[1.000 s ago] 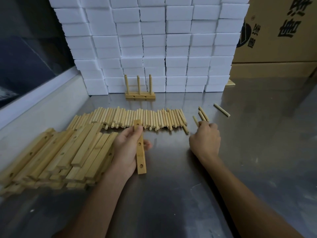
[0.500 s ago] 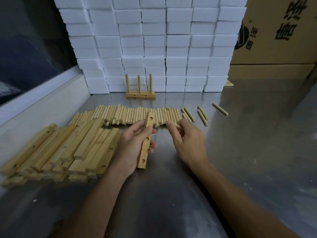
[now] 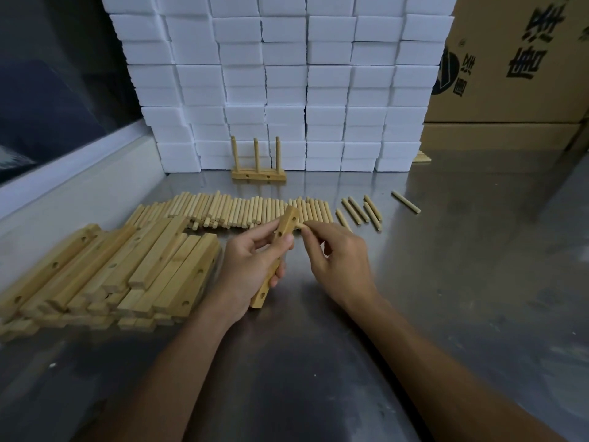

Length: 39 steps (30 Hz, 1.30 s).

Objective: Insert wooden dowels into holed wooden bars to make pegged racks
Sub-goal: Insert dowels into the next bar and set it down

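With my left hand [image 3: 251, 266] wrapped round the bar [image 3: 276, 250] and my right hand [image 3: 338, 263] pinching a dowel [image 3: 302, 225], I'd square its tip to the top hole, then push straight.

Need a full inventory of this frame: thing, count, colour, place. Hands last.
Steel table top: one, grey, under everything.
Holed wooden bars in a pile: many, pale wood, left.
Loose wooden dowels in a row: many, pale wood, middle; a few apart at right.
Stray single dowel: one, far right.
Finished three-peg rack: one, upright, by the blocks.
White foam blocks: stacked wall, back.
Brown cardboard boxes: back right, count unclear.
Held holed wooden bar: one, in the left hand.
Held short dowel: one, tip at the bar's top hole.
Left hand: grips the bar.
Right hand: fingers pinch the dowel.
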Available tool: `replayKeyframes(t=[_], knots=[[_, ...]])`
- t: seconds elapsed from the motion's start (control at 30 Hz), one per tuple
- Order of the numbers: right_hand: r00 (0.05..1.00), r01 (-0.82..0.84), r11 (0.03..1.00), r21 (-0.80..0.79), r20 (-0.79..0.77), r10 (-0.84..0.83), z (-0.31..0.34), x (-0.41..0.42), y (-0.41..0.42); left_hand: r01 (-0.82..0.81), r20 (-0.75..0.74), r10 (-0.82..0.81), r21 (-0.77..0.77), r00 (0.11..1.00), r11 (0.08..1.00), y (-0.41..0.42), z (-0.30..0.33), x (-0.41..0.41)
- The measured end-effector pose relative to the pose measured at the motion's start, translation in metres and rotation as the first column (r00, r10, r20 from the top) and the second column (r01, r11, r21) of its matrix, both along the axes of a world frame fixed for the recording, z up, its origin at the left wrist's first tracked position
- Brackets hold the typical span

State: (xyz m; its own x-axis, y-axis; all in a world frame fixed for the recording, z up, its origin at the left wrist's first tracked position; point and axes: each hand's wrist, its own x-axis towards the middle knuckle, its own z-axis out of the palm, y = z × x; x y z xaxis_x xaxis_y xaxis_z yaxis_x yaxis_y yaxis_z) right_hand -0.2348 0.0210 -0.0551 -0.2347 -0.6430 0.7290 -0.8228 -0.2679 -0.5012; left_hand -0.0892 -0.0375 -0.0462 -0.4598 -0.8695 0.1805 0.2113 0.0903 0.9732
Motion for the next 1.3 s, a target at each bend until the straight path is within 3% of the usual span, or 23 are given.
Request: replayKeyframes(t=[0.13, 0.33, 0.6, 0.87, 1.0, 1.13, 1.23, 1.3], knots=[[1.000, 0.027, 0.996, -0.082, -0.009, -0.028, 0.001, 0.002, 0.001, -0.075, 0.001, 0.075, -0.003, 0.997, 0.997, -0.002, 0.000, -0.002], [0.997, 0.048, 0.999, 0.014, -0.069, -0.047, -0.002, 0.001, 0.001, -0.007, 0.085, 0.013, -0.065, 0.996, 0.998, -0.003, -0.002, -0.002], [0.978, 0.127, 0.990, -0.055, -0.160, -0.134, 0.000, 0.000, -0.001, -0.067, 0.221, 0.141, -0.315, 0.965, 0.947, -0.006, -0.005, -0.006], [0.998, 0.049, 0.998, 0.046, -0.032, -0.048, -0.003, -0.003, -0.002, -0.056, 0.278, 0.210, -0.475, 0.937, 0.878, -0.006, -0.002, -0.006], [1.000, 0.012, 1.000, -0.013, -0.004, -0.013, -0.002, -0.005, -0.003, -0.037, 0.279, 0.152, -0.377, 0.948, 0.926, -0.007, 0.000, -0.003], [0.995, 0.022, 1.000, -0.010, 0.093, -0.021, -0.003, -0.008, -0.001, 0.018, 0.292, 0.022, -0.133, 0.956, 0.991, -0.005, 0.005, -0.002], [0.969, -0.132, 0.988, 0.085, 0.221, 0.110, 0.001, -0.012, -0.001, 0.048, 0.265, -0.053, 0.023, 0.963, 0.999, -0.004, 0.008, 0.000], [0.932, -0.211, 0.976, 0.046, 0.312, 0.186, 0.004, -0.012, -0.001, 0.064, 0.225, -0.086, 0.103, 0.971, 0.993, -0.003, 0.009, 0.001]])
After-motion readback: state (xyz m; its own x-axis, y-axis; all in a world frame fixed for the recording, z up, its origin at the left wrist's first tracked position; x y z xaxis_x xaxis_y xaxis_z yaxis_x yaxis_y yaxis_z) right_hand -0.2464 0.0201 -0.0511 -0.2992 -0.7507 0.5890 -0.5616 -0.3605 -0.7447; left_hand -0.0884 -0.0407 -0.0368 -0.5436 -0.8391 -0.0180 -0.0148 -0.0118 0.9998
